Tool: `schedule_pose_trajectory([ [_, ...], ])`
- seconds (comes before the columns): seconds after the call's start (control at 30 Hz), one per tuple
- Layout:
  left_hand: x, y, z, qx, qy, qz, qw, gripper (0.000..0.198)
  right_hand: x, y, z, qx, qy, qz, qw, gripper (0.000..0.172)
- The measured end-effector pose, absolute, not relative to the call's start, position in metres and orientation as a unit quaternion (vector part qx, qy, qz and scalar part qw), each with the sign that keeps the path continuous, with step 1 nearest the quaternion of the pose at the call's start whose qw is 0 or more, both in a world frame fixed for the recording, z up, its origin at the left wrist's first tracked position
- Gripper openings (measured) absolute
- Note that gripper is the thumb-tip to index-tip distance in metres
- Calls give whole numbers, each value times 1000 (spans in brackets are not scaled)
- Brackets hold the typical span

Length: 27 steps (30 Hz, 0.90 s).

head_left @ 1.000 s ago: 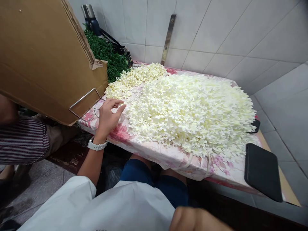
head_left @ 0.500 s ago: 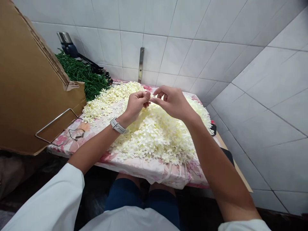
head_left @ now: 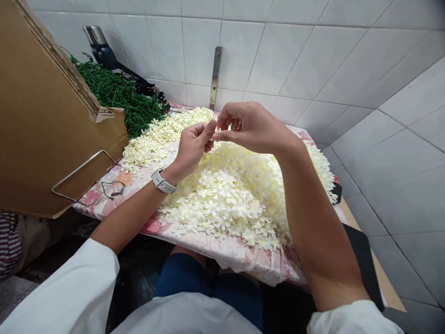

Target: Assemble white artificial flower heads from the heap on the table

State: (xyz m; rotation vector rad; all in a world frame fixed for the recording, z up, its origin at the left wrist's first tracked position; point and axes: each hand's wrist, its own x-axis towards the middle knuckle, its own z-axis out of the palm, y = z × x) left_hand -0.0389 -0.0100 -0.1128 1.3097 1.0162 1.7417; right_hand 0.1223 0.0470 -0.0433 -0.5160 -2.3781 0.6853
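A big heap of cream artificial flowers [head_left: 229, 195] covers a table spread with a pink floral cloth [head_left: 222, 253]. My left hand [head_left: 193, 146], with a white watch on its wrist, and my right hand [head_left: 248, 127] are raised together above the heap. Their fingertips meet in a pinch around something small and pale that I cannot make out. A smaller, flatter patch of the same flowers [head_left: 156, 139] lies at the back left. Behind it sits a mound of green plastic stems [head_left: 118, 99].
A large cardboard box [head_left: 45, 116] with a wire handle leans over the table's left edge. A dark bottle [head_left: 99, 46] stands against the tiled wall. A black phone [head_left: 365, 260] lies on the right end. A thin black cable [head_left: 111, 190] rests near the box. A striped sleeve [head_left: 9, 241] shows at far left.
My left hand has left the table's front left and my right hand has come up from my lap; they have met above the heap and risen slightly.
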Motion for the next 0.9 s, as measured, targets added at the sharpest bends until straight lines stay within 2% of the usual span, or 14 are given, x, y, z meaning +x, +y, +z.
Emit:
schedule_pose_trajectory([
  [0.17,-39,-13,-110,523,384,669,363,55,124,44,-38,-190,-896,265,301,24],
  [0.33,-37,-18,-105,541,363,657,380,39,125,44,-36,-212,-892,239,319,23],
  [0.57,-41,-12,-115,564,342,652,374,39,129,43,-36,-211,-915,168,299,25],
  [0.9,-40,-12,-116,586,342,651,339,40,134,39,-32,-221,-918,180,276,28],
])
